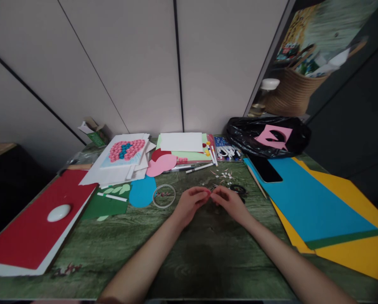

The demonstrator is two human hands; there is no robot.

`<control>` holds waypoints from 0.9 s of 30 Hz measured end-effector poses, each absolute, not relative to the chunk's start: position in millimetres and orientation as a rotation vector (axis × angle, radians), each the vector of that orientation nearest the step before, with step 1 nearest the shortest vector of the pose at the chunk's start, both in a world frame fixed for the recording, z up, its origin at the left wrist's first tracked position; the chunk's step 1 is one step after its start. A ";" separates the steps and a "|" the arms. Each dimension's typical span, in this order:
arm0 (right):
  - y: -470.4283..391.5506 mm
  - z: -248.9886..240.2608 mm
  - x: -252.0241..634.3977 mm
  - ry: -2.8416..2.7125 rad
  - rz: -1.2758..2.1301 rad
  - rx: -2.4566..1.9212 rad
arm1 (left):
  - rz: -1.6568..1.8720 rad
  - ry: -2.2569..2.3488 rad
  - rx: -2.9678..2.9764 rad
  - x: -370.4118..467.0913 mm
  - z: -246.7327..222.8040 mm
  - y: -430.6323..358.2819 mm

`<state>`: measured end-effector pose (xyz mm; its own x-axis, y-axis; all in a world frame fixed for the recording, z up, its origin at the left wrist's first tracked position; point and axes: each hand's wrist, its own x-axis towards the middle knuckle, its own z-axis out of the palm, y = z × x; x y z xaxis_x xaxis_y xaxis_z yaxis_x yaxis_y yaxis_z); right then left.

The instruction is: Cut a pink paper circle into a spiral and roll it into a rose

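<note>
Over the middle of the table, my left hand (pixel 190 204) is closed in a pinch on a small red piece (pixel 208 192), which looks like paper. My right hand (pixel 229 203) meets it from the other side, its fingertips pressed together at the piece's edge. Most of the piece is hidden by the fingers. Just behind my right hand lie scissors with black handles (pixel 238 189), partly covered by that hand. To the left of my left hand, a clear ring-shaped roll of tape (pixel 153 198) rests flat. Small paper scraps (pixel 225 174) are scattered beyond the hands.
At left are red sheets (pixel 27 223) with a white oval object (pixel 58 213), and a picture of pink and blue paper balls (pixel 127 150). Blue sheets (pixel 315 202) and a phone (pixel 266 169) lie right. A black plastic bag (pixel 239 131) sits near the wall.
</note>
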<state>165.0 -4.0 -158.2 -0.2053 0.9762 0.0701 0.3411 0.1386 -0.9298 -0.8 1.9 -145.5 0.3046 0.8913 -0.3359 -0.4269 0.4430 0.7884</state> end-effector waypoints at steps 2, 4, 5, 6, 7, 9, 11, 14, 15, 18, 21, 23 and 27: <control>-4.4 -157.1 165.4 -1.674 1.076 -1.289 | 0.969 0.879 0.619 -1.8 -143.0 2.3; -4.3 -156.6 165.6 -1.675 1.078 -1.290 | 0.975 0.889 0.599 -2.3 -140.8 2.3; -4.2 -156.5 165.7 -1.676 1.079 -1.291 | 0.979 0.893 0.592 -2.4 -140.0 2.2; -4.1 -156.5 165.7 -1.677 1.080 -1.290 | 0.984 0.895 0.587 -2.2 -139.5 2.1; -4.0 -156.4 165.6 -1.678 1.082 -1.290 | 0.991 0.896 0.584 -2.0 -139.2 2.1; -3.9 -156.2 165.4 -1.678 1.085 -1.289 | 1.012 0.896 0.582 -1.5 -139.5 2.4; -3.9 -156.2 165.3 -1.674 1.087 -1.290 | 1.040 0.897 0.584 -1.3 -140.4 3.3; -3.9 -156.9 165.3 -1.672 1.086 -1.290 | 1.090 0.901 0.585 -1.7 -141.7 5.5; -3.8 -157.3 165.4 -1.673 1.087 -1.289 | 1.106 0.903 0.585 -2.0 -142.1 6.2; -3.7 -158.3 165.6 -1.674 1.088 -1.289 | 1.142 0.907 0.584 -2.8 -142.8 7.9; -3.7 -158.3 165.6 -1.670 1.086 -1.292 | 1.159 0.912 0.582 -3.2 -143.1 8.5; -3.8 -157.6 165.4 -1.666 1.086 -1.293 | 1.167 0.911 0.584 -3.1 -143.0 8.4; -3.8 -156.5 165.1 -1.666 1.087 -1.293 | 1.207 0.891 0.604 -3.3 -141.7 7.3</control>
<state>165.1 -3.8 -156.5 -0.2086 0.9762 0.0591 0.3389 0.1288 -0.9320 -3.3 7.3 -141.7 0.0991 0.9609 -0.2587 -0.5304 0.2710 0.8033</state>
